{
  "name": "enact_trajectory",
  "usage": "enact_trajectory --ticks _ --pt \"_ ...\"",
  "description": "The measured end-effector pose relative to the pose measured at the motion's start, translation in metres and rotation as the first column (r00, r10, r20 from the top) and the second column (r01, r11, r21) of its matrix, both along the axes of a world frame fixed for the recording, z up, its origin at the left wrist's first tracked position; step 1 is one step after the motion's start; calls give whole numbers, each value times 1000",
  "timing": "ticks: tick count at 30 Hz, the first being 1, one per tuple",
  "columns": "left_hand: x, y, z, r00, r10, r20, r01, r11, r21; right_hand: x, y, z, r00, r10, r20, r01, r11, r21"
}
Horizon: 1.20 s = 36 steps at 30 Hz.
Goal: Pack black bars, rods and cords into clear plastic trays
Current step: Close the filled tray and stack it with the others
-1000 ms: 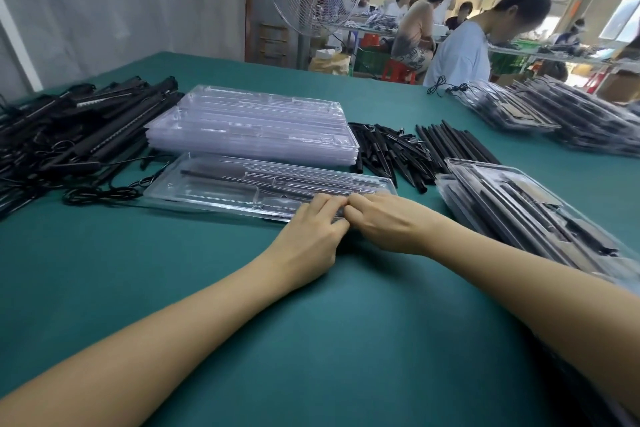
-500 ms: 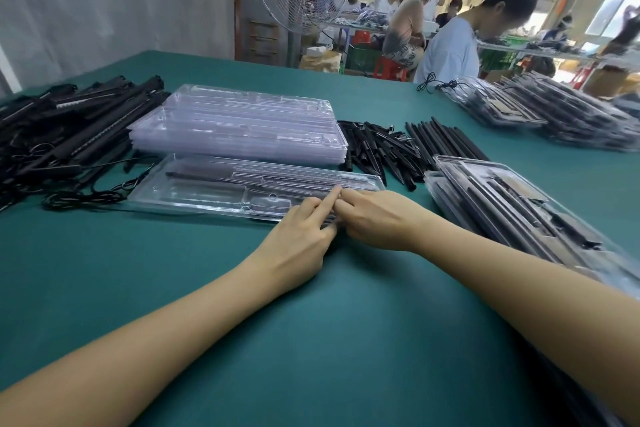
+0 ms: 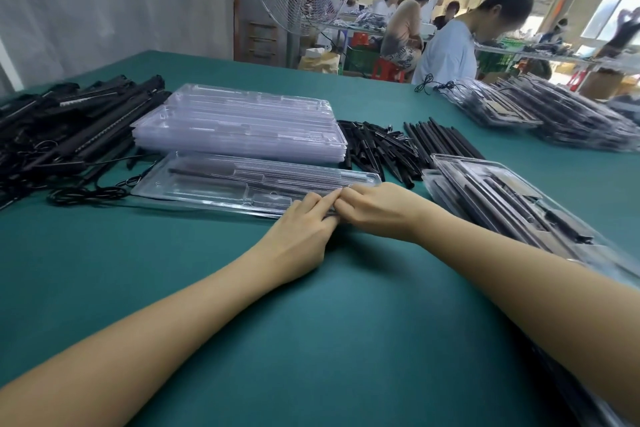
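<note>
The big green bench point(image 3: 173, 288) holds it all. At the back sits a tall stack of clear plastic trays point(image 3: 242, 125). To its L is a heap of long black bars point(image 3: 69, 121) w/ black cords point(image 3: 86, 192).

Just in front of the stack lies one clear plastic tray w/ moulded slots point(image 3: 207, 184), w/ a thin dark rod point(image 3: 201, 172) in it. L hand point(image 3: 298, 236) and R hand point(image 3: 377, 210) meet at its near R corner. L fingers point(image 3: 325, 199) lie straight and close together on the tray. R fingers are bent; can't tell if they pinch sth.

The tray looks light, thin, bendy and slippy, so it's prob. best held by the flat rim at both ends.

Vs 1 s ago: the hands stay at the same corner and have hardly moved.
</note>
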<state>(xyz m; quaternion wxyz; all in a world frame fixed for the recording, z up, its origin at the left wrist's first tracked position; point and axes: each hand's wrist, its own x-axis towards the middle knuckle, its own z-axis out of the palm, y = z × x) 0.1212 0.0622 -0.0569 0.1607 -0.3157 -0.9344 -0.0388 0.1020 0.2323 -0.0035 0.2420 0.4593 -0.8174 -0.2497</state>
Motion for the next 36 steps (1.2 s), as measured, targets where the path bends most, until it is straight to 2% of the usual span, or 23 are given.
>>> enact_trajectory --ticks 2,4,6,9,11,17,25,32,36 --pt "-1 0 -1 1000 -16 8 16 999 40 -3 -1 -2 999 15 -41 -14 999 34" --pt "-2 -1 -2 1000 -23 -1 23 997 79 -5 -4 -3 1000 -2 -15 2 1000 16" --pt "-3 -2 -3 1000 -30 -4 30 990 139 -4 -10 -4 994 -105 26 106 994 -35" --pt "-6 -6 -3 998 -28 47 18 978 207 -12 -18 -2 909 -335 249 355 934 -37" --pt "-8 -8 -2 995 -24 92 1 969 248 -16 -25 4 843 -376 384 412 911 -14" --pt "-9 -12 -1 989 -29 145 -17 952 307 -21 -47 6 869 -403 288 356 912 205" --pt "-10 -12 -3 988 -19 150 -24 960 279 -24 -44 1 948 -253 194 187 934 304" --pt "-8 -11 -3 996 -20 90 -2 971 239 -25 -41 3 967 -187 175 125 941 315" --pt "-6 -8 -4 999 18 51 -27 983 182 -27 -39 0 951 -230 208 164 942 294"
